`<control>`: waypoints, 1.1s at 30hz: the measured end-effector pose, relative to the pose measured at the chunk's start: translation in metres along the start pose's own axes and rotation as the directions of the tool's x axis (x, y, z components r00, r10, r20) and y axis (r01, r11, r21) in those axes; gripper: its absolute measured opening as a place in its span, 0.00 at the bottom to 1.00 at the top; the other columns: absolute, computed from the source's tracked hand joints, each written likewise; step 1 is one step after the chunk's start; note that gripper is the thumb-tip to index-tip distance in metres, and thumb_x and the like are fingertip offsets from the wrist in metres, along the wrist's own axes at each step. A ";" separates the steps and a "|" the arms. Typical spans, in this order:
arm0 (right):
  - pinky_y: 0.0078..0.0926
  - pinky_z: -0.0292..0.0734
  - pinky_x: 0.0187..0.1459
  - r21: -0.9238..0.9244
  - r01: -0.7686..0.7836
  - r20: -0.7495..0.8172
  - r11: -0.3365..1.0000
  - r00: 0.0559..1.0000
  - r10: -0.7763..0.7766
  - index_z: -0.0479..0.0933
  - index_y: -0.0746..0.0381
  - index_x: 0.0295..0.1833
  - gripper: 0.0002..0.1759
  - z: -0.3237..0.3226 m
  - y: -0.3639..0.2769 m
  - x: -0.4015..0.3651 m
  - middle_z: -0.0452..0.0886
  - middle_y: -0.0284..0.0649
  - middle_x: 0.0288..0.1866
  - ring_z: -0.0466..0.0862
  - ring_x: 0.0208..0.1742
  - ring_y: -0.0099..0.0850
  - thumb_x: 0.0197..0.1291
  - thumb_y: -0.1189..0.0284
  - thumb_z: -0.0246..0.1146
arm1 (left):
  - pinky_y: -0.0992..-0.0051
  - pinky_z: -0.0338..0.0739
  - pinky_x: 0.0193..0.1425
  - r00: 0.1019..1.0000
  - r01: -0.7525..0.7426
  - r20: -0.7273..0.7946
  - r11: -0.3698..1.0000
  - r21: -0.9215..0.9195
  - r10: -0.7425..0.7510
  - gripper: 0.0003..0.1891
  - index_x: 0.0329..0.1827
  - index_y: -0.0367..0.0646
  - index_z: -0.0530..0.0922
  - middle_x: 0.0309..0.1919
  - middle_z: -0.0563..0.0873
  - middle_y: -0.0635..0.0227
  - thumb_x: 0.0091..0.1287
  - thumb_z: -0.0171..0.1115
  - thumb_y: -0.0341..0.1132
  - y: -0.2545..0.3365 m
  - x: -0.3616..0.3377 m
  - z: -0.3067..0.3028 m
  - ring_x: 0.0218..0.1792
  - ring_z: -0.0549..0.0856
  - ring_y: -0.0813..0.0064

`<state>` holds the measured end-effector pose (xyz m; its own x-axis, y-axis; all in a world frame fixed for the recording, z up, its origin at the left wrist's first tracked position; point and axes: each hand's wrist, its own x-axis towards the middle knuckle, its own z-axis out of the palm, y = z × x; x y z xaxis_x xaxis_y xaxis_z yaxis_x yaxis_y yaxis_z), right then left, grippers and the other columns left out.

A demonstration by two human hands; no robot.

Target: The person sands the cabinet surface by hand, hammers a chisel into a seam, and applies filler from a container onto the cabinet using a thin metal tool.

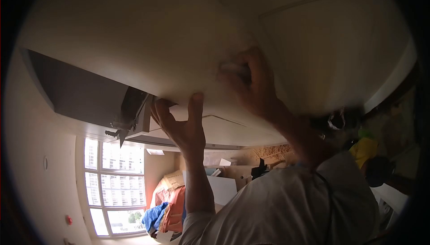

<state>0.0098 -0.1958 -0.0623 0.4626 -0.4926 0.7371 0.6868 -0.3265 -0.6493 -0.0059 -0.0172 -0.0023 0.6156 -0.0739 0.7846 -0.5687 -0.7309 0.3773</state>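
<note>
A large cream panel [134, 34], which looks like a cabinet door, fills the upper part of the view. My left hand [183, 121] grips its lower edge, thumb on the face and fingers curled behind the edge. My right hand [253, 81] is closed against the panel's face, a little right of the left hand. A small pale object [235, 69] shows between its fingers, too blurred to name. Left of my left hand, a grey inner surface [80, 88] shows beyond the panel's edge, with a dark bracket-like piece [130, 110] beside it.
A second panel with a grooved frame [331, 43] stands at the right. Below are a bright window [121, 173], an orange bag [174, 209] with blue cloth [154, 218], a cardboard box [172, 180] and a yellow item [363, 151]. A pale wall [40, 169] runs down the left.
</note>
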 end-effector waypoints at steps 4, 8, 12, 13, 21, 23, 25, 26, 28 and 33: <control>0.41 0.83 0.40 0.034 0.102 -0.023 0.994 0.995 -0.101 0.75 0.60 0.55 0.24 0.001 -0.008 0.007 0.81 0.43 0.45 0.87 0.41 0.39 0.61 0.63 0.79 | 0.59 0.69 0.68 1.000 -0.023 -0.012 0.999 -0.026 0.023 0.25 0.55 0.39 0.78 0.49 0.78 0.64 0.67 0.79 0.46 -0.001 -0.004 0.001 0.55 0.77 0.64; 0.41 0.84 0.41 0.050 0.044 0.010 0.998 0.999 -0.045 0.75 0.61 0.54 0.25 0.002 0.001 -0.009 0.81 0.45 0.45 0.88 0.42 0.44 0.60 0.64 0.80 | 0.59 0.69 0.69 1.000 -0.028 0.010 0.999 0.028 0.028 0.25 0.55 0.38 0.78 0.50 0.78 0.63 0.67 0.79 0.45 -0.005 -0.002 -0.001 0.57 0.77 0.64; 0.41 0.83 0.38 -0.035 0.226 -0.003 0.974 0.974 -0.226 0.76 0.62 0.54 0.25 0.002 -0.013 0.010 0.81 0.44 0.44 0.87 0.39 0.45 0.58 0.65 0.81 | 0.59 0.69 0.69 1.000 -0.012 0.014 1.000 -0.005 0.012 0.25 0.56 0.38 0.78 0.51 0.78 0.63 0.67 0.79 0.45 0.000 -0.003 -0.002 0.58 0.77 0.63; 0.40 0.83 0.36 0.039 0.134 0.002 0.990 0.991 -0.134 0.76 0.61 0.53 0.25 0.005 -0.009 0.001 0.81 0.44 0.44 0.87 0.38 0.44 0.58 0.64 0.81 | 0.58 0.69 0.69 1.000 -0.024 0.003 1.000 -0.002 0.025 0.25 0.56 0.38 0.78 0.52 0.78 0.62 0.67 0.79 0.45 0.001 -0.003 -0.002 0.58 0.77 0.63; 0.38 0.82 0.37 -0.018 0.220 0.023 0.975 0.975 -0.219 0.77 0.61 0.52 0.25 0.003 -0.016 0.011 0.81 0.42 0.42 0.86 0.40 0.41 0.56 0.64 0.82 | 0.57 0.68 0.70 1.000 -0.009 -0.002 1.000 -0.001 0.009 0.27 0.58 0.37 0.77 0.52 0.78 0.60 0.66 0.79 0.45 0.000 0.000 -0.003 0.59 0.76 0.61; 0.39 0.82 0.37 -0.062 0.243 0.026 0.968 0.970 -0.242 0.78 0.61 0.51 0.24 -0.001 -0.003 0.000 0.81 0.41 0.42 0.86 0.39 0.41 0.57 0.65 0.82 | 0.57 0.67 0.70 0.999 -0.047 -0.001 0.999 -0.016 0.047 0.27 0.57 0.37 0.77 0.51 0.78 0.60 0.66 0.79 0.45 0.002 0.001 -0.002 0.58 0.76 0.60; 0.40 0.81 0.37 -0.040 0.237 0.042 0.971 0.971 -0.236 0.78 0.61 0.51 0.23 0.001 -0.015 0.015 0.80 0.41 0.42 0.86 0.39 0.41 0.57 0.65 0.81 | 0.57 0.67 0.70 1.000 -0.022 0.016 1.000 -0.002 0.022 0.27 0.57 0.37 0.77 0.51 0.78 0.60 0.66 0.80 0.45 -0.001 0.000 -0.002 0.58 0.76 0.60; 0.40 0.81 0.37 -0.016 0.237 0.061 0.971 0.970 -0.235 0.78 0.61 0.50 0.22 0.002 -0.020 0.020 0.80 0.41 0.42 0.85 0.38 0.41 0.57 0.65 0.81 | 0.57 0.67 0.70 1.000 0.006 0.027 1.000 0.013 -0.006 0.27 0.57 0.37 0.77 0.51 0.78 0.60 0.66 0.80 0.45 -0.001 -0.001 -0.003 0.58 0.76 0.60; 0.41 0.80 0.36 -0.034 0.215 0.057 0.976 0.975 -0.213 0.78 0.60 0.50 0.22 -0.001 -0.014 0.006 0.80 0.41 0.42 0.85 0.38 0.41 0.57 0.65 0.81 | 0.56 0.67 0.70 0.999 -0.029 0.017 1.000 0.008 0.028 0.27 0.57 0.37 0.77 0.51 0.78 0.60 0.66 0.80 0.45 -0.002 -0.001 -0.003 0.59 0.76 0.60; 0.41 0.79 0.35 -0.055 0.326 0.004 0.944 0.945 -0.327 0.78 0.59 0.49 0.23 0.003 -0.009 0.009 0.80 0.40 0.41 0.85 0.38 0.41 0.57 0.63 0.81 | 0.56 0.67 0.70 0.999 -0.022 0.026 1.000 -0.019 0.022 0.28 0.58 0.37 0.77 0.52 0.78 0.61 0.66 0.80 0.45 -0.003 -0.002 -0.003 0.59 0.76 0.60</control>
<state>0.0096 -0.1946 -0.0495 0.2151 -0.3559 0.9095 0.7685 -0.5130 -0.3825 -0.0065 -0.0126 -0.0035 0.6166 -0.1079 0.7799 -0.5921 -0.7164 0.3691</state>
